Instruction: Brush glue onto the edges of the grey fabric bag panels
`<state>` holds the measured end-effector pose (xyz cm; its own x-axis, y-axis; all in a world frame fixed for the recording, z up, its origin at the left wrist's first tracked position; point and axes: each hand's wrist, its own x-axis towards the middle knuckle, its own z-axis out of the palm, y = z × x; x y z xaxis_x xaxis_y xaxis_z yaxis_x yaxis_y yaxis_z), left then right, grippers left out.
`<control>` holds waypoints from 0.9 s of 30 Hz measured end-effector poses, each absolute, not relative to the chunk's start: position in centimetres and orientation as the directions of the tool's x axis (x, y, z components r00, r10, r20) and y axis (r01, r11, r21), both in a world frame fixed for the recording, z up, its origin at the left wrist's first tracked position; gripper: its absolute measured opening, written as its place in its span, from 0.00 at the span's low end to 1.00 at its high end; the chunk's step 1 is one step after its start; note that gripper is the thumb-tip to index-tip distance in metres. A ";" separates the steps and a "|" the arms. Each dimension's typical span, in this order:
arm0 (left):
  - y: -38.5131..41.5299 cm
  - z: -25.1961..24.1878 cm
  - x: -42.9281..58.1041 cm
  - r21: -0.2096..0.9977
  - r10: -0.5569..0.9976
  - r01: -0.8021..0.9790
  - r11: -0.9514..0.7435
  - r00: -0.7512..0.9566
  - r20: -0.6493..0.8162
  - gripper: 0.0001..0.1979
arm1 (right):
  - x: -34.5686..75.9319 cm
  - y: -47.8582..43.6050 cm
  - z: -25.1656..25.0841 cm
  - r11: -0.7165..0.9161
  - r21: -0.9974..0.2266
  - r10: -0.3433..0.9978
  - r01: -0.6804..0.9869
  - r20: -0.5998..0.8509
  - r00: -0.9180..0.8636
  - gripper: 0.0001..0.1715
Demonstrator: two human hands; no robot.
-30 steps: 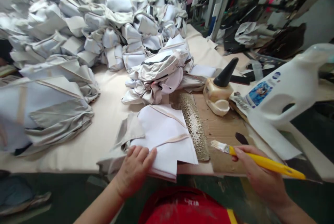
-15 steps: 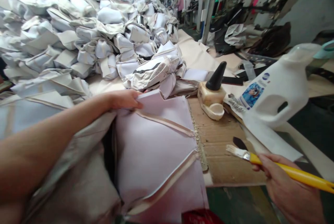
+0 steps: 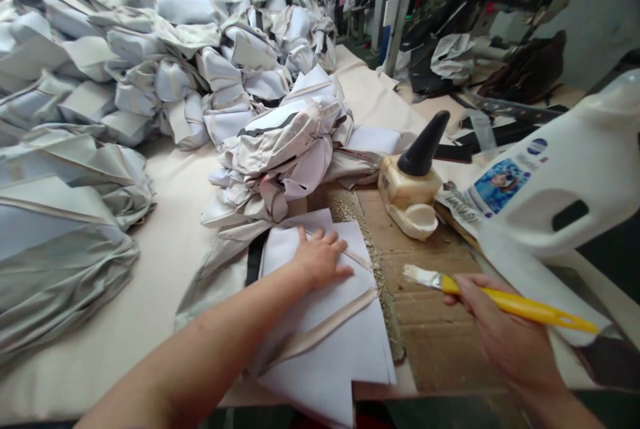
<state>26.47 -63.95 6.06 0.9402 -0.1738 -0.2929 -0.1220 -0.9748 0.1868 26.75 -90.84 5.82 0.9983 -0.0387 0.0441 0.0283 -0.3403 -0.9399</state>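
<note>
The right hand [image 3: 500, 326] has its grip closed round the yellow brush [image 3: 525, 307], which lies roughly nine-to-three. At that grip's nine o'clock, white fabric [image 3: 357, 346] lies on the counter [image 3: 173, 229]; the left hand [image 3: 320, 260], nearer, rests on it, fingers spread, grasping nothing.

A white, beige-banded panel [image 3: 345, 332] lies mostly flat, and a pale-bristled, yellow-handled brush [image 3: 530, 309] points left.
</note>
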 end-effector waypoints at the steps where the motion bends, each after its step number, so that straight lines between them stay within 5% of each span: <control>1: -64.0 5.1 26.3 0.204 -0.150 -0.096 -0.974 0.950 -0.272 0.31 | 28.0 -89.6 6.1 -0.303 -0.953 -0.011 0.022 0.027 1.000 0.16; 7: -63.6 3.4 26.5 0.262 -0.139 -0.099 -0.960 0.980 -0.141 0.30 | 34.2 -82.2 3.6 -0.370 -0.927 0.305 0.060 -0.060 0.950 0.16; 16: -62.9 2.2 26.3 0.320 -0.137 -0.098 -0.942 0.985 -0.101 0.30 | 40.7 -76.3 0.2 -0.465 -0.876 0.233 0.130 0.021 0.972 0.12; 27: -62.7 1.9 26.2 0.338 -0.134 -0.095 -0.936 0.987 -0.094 0.31 | 34.9 -80.4 2.6 -0.517 -0.848 0.395 0.117 -0.115 0.911 0.12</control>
